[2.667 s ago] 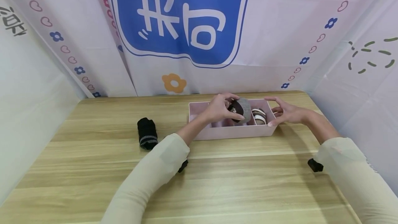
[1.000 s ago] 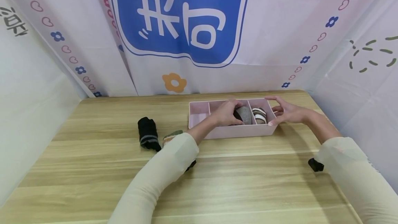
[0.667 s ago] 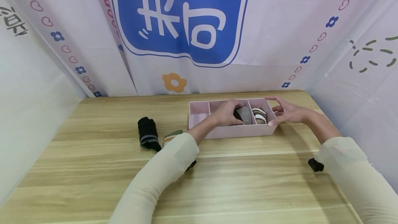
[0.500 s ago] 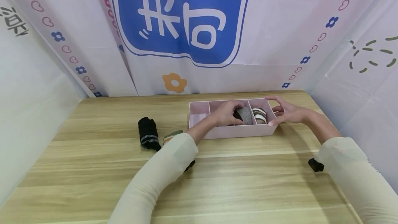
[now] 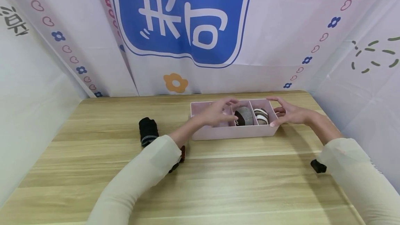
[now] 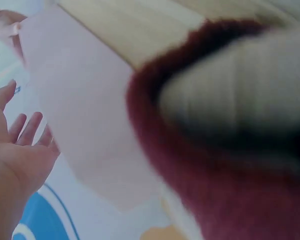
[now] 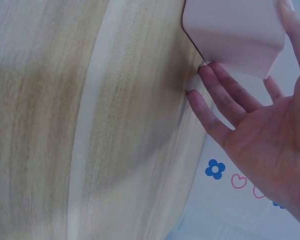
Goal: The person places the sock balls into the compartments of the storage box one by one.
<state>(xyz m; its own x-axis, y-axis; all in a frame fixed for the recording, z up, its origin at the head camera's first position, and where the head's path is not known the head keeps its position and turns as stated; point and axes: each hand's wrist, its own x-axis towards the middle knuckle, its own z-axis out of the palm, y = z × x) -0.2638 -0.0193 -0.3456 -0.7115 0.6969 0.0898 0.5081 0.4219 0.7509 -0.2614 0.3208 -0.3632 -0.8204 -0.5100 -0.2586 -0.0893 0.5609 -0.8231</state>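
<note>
Resting over the left-middle part of a long pale pink plastic box with dividers [image 5: 232, 133], our left hand [image 5: 215, 112] has an empty grip, its thumb and fingers spread apart. Our right hand [image 5: 289, 112] holds the box's right end, thumb at the near corner and a finger at the far one. The box sits near the far edge of the pale wood-grain desk [image 5: 237, 186].

In its third compartment from the left we see a rolled grey and dark brown fabric sock [image 5: 245, 115]; in the rightmost one lies a rolled white, brown and olive striped sock [image 5: 260, 116]. On the desk to the left lies a rolled black sock with grey bands [image 5: 148, 130], partly behind our cream left sleeve [image 5: 137, 173]. A dark red woolly thing [image 6: 215, 185] looms in the left wrist view, too blurred for us to name.

As we judge it, our left thumb is so near the grey and brown sock that a snag could tug it loose or unroll it; we cannot tell whether they touch. If our right hand slackens, a knock against a divider could slide the box. The left sleeve, low over the desk, could drag the black sock out of place.
</note>
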